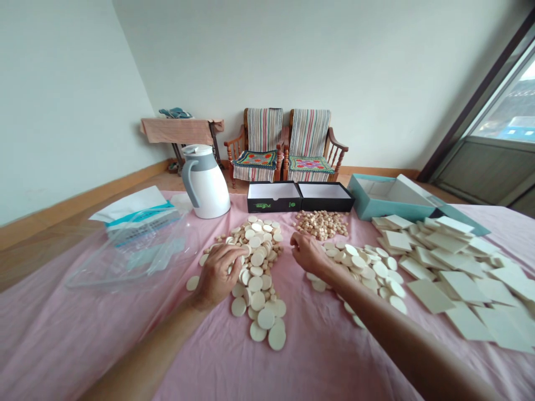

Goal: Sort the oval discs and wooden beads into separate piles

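My left hand [219,272] rests on the left edge of a pile of cream round discs [257,262], its fingers curled over several of them. My right hand [308,253] hovers between that pile and a second heap of round discs [368,270], with its fingers bent loosely inward; whether they hold a disc is hidden. Behind my right hand lies a small mound of tiny tan pieces [321,224]. Everything sits on a pink cloth [317,351] over the table.
A white jug [205,181] stands at the back left beside a clear plastic tray [129,253]. Two open black boxes [301,196] and a teal box [390,197] line the back. Cream square tiles [460,273] spread over the right side. Two wooden chairs stand by the wall.
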Motion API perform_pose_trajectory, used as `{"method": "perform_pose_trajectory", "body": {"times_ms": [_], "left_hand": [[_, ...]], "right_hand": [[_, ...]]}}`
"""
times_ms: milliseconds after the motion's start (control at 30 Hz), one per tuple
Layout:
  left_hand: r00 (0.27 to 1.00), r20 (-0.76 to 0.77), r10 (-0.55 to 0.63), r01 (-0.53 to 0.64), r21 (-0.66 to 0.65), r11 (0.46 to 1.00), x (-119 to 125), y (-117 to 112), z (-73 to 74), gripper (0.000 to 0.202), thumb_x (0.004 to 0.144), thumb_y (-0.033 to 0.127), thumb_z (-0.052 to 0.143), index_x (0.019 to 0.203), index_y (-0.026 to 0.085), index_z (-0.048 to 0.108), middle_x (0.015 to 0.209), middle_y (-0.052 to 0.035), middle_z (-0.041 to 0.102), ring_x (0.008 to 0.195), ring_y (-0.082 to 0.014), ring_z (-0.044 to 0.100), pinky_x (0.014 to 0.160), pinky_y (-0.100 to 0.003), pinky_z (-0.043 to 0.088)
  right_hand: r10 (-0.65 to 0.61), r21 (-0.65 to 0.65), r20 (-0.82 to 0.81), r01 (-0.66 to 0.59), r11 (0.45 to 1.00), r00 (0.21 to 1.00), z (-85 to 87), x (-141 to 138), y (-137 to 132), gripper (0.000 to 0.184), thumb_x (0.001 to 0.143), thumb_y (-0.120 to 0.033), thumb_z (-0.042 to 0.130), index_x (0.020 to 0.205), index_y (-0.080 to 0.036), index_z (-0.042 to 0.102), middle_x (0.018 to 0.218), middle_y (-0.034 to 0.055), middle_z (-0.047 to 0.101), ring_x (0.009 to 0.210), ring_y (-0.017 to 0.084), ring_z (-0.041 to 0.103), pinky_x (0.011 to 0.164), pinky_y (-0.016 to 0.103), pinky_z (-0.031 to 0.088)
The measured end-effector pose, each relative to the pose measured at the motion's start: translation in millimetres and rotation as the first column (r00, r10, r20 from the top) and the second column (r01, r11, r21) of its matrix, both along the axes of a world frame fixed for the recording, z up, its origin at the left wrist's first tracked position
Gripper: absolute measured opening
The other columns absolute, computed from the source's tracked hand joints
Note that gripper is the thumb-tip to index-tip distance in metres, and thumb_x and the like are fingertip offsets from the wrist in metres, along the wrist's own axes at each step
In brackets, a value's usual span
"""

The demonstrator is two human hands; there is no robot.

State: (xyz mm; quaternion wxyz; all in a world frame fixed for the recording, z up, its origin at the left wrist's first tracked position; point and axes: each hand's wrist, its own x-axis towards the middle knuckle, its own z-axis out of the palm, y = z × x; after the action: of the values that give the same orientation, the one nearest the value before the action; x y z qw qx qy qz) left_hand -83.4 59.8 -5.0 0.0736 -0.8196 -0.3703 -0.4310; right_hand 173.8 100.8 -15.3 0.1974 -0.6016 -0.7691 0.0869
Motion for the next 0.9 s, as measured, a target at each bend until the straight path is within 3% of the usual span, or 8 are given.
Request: {"method": "perform_pose_trajectory", "body": {"times_ms": [167,267,333,467,533,733,900], "left_hand": [[1.0,0.0,-0.002,0.002,-0.005,1.0,-1,2,-2.7,0.021,0.085,0.008,0.049,0.095,0.019,0.066,0.092,-0.0042,0.069,0.091,-0.0178,0.061,0.084,-0.033,0.047],[1.0,0.002,-0.001,0.001,-0.002,1.0,-1,3,-3.9,0.021,0.085,0.008,0.049,0.095,0.018,0.065,0.092,-0.0042,0.069,0.091,-0.0177,0.061,0.084,-0.033,0.046],[1.0,0.0,-0.004,0.004,-0.002,1.0,-1,3,-4.1,0.021,0.085,0.008,0.05,0.095,0.018,0.065,0.092,-0.0042,0.069,0.091,-0.0174,0.061,0.084,-0.033,0.046],[1.0,-0.005,-0.008,0.008,-0.01,1.0,-1,3,-4.3,0.021,0.085,0.008,0.049,0.095,0.018,0.066,0.091,-0.0043,0.069,0.091,-0.0172,0.06,0.084,-0.033,0.046],[1.0,-0.006,-0.004,0.004,-0.008,1.0,-1,3,-4.4,0.021,0.085,0.009,0.049,0.095,0.018,0.066,0.092,-0.0046,0.069,0.091,-0.0176,0.06,0.084,-0.033,0.047],[1.0,-0.013,-0.002,0.002,-0.001,1.0,-1,3,-3.7,0.021,0.084,0.008,0.05,0.095,0.018,0.065,0.092,-0.0043,0.069,0.091,-0.0178,0.06,0.085,-0.034,0.046],[1.0,-0.005,-0.006,0.005,-0.006,1.0,-1,3,-4.6,0.021,0.085,0.008,0.05,0.094,0.018,0.065,0.091,-0.0045,0.069,0.091,-0.0181,0.06,0.084,-0.033,0.046]], "right_hand": [[-0.197,0.13,0.056,0.188,0.973,0.979,22.9,38,29,0.025,0.075,-0.004,0.042,0.088,-0.014,0.06,0.087,0.01,0.056,0.074,0.018,0.051,0.064,0.027,0.033],[-0.269,0.246,0.028,0.254,0.935,0.963,29.9,43,35,0.027,0.075,-0.005,0.042,0.093,-0.014,0.06,0.092,0.0115,0.056,0.077,0.019,0.051,0.064,0.028,0.034],[-0.172,0.256,-0.017,0.17,0.951,0.985,25.9,35,31,0.025,0.075,-0.005,0.044,0.091,-0.015,0.06,0.09,0.0092,0.056,0.077,0.018,0.051,0.066,0.027,0.035],[0.143,0.171,-0.118,-0.122,0.978,0.983,4.5,4,14,0.02,0.07,-0.003,0.048,0.083,-0.017,0.055,0.085,0.005,0.058,0.073,0.015,0.051,0.067,0.024,0.037],[0.197,0.128,-0.153,-0.178,0.976,0.968,-5.1,-10,6,0.021,0.069,-0.003,0.048,0.083,-0.017,0.053,0.084,0.0047,0.058,0.074,0.014,0.052,0.066,0.023,0.038],[0.145,0.086,-0.116,-0.135,0.987,0.983,-12.3,-24,-1,0.019,0.068,-0.005,0.047,0.081,-0.017,0.053,0.082,0.0046,0.058,0.074,0.015,0.052,0.065,0.023,0.035],[0.008,0.074,-0.003,-0.007,0.997,1.0,0.3,5,15,0.017,0.067,-0.006,0.05,0.08,-0.017,0.056,0.08,0.0045,0.059,0.07,0.014,0.051,0.062,0.023,0.033]]}}
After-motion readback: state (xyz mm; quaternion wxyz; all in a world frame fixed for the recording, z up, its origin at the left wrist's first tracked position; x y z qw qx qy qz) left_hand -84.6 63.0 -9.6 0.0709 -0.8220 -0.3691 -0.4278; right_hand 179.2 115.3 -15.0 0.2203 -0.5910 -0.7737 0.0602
